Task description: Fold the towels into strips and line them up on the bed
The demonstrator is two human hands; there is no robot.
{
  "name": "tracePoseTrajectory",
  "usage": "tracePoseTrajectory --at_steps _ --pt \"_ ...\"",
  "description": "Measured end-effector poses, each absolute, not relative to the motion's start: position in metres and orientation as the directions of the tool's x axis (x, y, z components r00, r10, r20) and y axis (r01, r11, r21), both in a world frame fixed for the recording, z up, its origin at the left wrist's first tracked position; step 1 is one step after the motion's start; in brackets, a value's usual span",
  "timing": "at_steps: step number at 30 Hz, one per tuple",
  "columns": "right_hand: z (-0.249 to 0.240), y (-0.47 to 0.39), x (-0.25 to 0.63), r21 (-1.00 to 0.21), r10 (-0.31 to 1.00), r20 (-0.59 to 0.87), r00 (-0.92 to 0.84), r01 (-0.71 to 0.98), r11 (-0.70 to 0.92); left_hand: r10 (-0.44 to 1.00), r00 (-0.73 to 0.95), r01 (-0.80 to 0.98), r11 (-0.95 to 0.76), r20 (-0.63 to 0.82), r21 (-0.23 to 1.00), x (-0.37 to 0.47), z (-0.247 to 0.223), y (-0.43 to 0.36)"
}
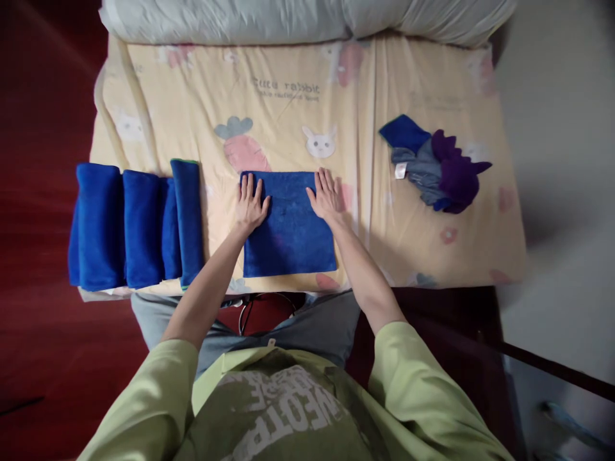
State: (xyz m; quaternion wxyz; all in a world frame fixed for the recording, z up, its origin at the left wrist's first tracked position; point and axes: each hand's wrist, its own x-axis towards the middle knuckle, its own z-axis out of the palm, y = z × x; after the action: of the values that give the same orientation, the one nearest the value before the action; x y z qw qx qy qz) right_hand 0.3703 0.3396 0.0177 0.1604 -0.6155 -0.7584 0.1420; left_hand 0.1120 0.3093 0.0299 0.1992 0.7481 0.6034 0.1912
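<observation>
A blue cloth (291,237) lies spread flat, roughly square, near the front edge of a bed covered with a patterned yellow sheet (182,115). My left hand (251,203) rests palm down on its upper left corner, fingers stretched out. On the upper right corner lies my right hand (325,195), also flat with fingers extended. Neither hand grips anything.
Several folded blue cloths (100,224) stand in a row at the bed's left front. To the right lies a crumpled pile with a purple item (459,176), a grey-blue piece (420,169) and a blue cloth (405,133). A pale quilt (230,22) lines the far side.
</observation>
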Motion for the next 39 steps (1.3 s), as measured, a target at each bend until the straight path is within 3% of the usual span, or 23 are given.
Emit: tracePoseTrajectory --at_steps 3,6,8,12,20,29,35,39 --pt "0.043 0.289 0.368 -0.425 0.948 0.065 -0.311 0.851 0.309 0.941 0.329 0.804 -0.320 0.073 0.502 0.106 0.041 0.258" --pt "0.054 0.216 0.368 -0.489 0.825 0.001 -0.565 0.720 0.493 0.787 0.617 0.691 -0.533 -0.015 0.489 0.098 0.039 0.186" --pt "0.053 0.171 0.376 -0.537 0.762 -0.028 -0.647 0.653 0.534 0.741 0.671 0.662 -0.581 -0.029 0.474 0.090 0.033 0.144" --pt "0.037 0.117 0.406 -0.501 0.798 0.042 -0.602 0.678 0.538 0.794 0.607 0.704 -0.556 0.031 0.442 0.067 0.017 0.100" --pt "-0.008 0.096 0.431 -0.477 0.781 0.408 -0.473 0.619 0.624 0.813 0.556 0.688 -0.568 0.176 0.451 0.034 -0.005 0.098" --pt "-0.023 0.091 0.419 -0.490 0.821 0.460 -0.339 0.673 0.553 0.808 0.543 0.700 -0.586 0.229 0.408 0.032 -0.015 0.093" --pt "-0.021 0.053 0.417 -0.519 0.796 0.454 -0.401 0.607 0.602 0.764 0.590 0.585 -0.628 0.261 0.514 0.004 -0.018 0.069" --pt "-0.021 0.035 0.411 -0.543 0.815 0.461 -0.351 0.616 0.572 0.809 0.495 0.533 -0.571 0.317 0.624 0.002 -0.025 0.057"
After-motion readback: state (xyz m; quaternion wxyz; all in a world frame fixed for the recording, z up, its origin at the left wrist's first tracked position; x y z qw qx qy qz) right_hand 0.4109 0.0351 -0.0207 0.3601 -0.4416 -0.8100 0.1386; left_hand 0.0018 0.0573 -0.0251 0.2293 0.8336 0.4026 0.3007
